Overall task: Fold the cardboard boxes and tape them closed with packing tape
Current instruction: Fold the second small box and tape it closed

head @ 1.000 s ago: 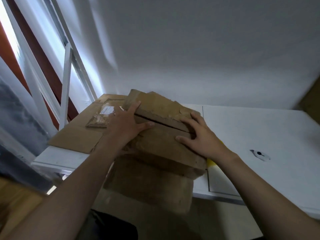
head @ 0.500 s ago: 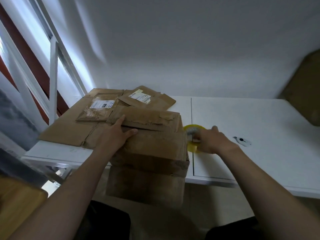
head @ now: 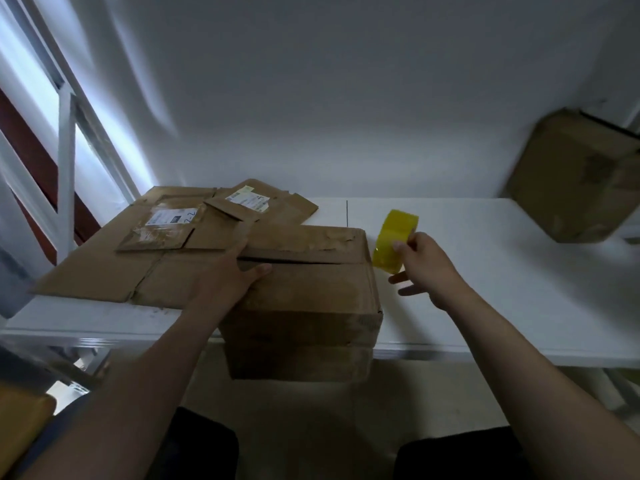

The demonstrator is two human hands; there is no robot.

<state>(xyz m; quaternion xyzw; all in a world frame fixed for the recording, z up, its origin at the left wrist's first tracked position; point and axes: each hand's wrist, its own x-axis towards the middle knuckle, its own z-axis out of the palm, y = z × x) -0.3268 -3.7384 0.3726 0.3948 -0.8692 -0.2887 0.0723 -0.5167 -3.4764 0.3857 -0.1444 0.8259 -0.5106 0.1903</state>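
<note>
Now, from the head camera, a brown cardboard box (head: 304, 292) sits at the near edge of the white table (head: 502, 271), its front overhanging the edge toward the person. Its top flaps are folded down and a dark seam runs between them from left to right. The left hand (head: 230, 275) lies flat on the top at the left end of that seam. Its fingers are straight and close together, pointing away, and the thumb is spread out to the right along the seam.

Just beside the box's right top corner, the right hand (head: 427, 265) holds a yellow tape roll (head: 394, 237) on edge, pinching its near rim between thumb and forefinger. The lower fingers stick out loosely toward the box. Whether the roll touches the table I cannot tell.

Left of the box, flattened cardboard sheets (head: 100, 271) lie overlapping on the table, two of them bearing white labels. At the far right, blurred, another cardboard box (head: 571, 181) stands against the wall. A white window frame (head: 65, 157) runs up the left side.
</note>
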